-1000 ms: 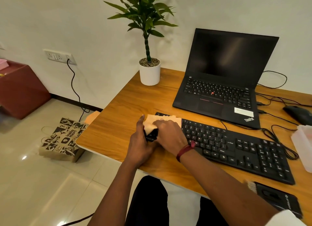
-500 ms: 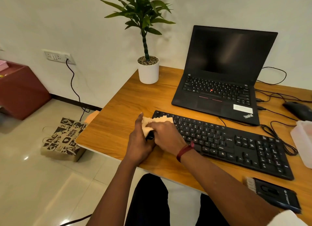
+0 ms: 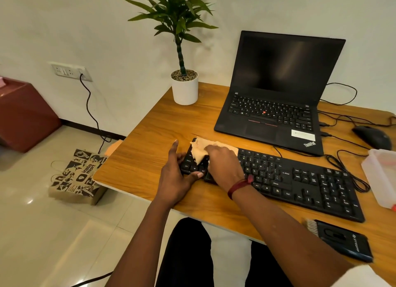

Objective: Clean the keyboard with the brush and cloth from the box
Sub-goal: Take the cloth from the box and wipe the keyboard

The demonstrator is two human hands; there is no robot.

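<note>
A black keyboard (image 3: 300, 179) lies across the wooden desk (image 3: 150, 149). A beige cloth (image 3: 199, 151) covers its far left keys, bunched under my right hand (image 3: 225, 164), which presses and grips it. My left hand (image 3: 173, 179) holds the keyboard's left end, thumb on the front edge, index finger straight up. A flat black brush (image 3: 342, 241) with pale bristles lies near the desk's front right edge. The translucent plastic box (image 3: 381, 173) stands at the right edge of view.
An open black laptop (image 3: 278, 107) sits behind the keyboard, and a potted plant (image 3: 184, 89) stands at the desk's back left. A mouse (image 3: 372, 137) and tangled cables (image 3: 347, 169) lie on the right. A printed paper bag (image 3: 77, 175) stands on the floor.
My right hand has slid the cloth from the keyboard's left edge up and rightward over the keys, uncovering the lower left keys. My left index finger has lifted straight.
</note>
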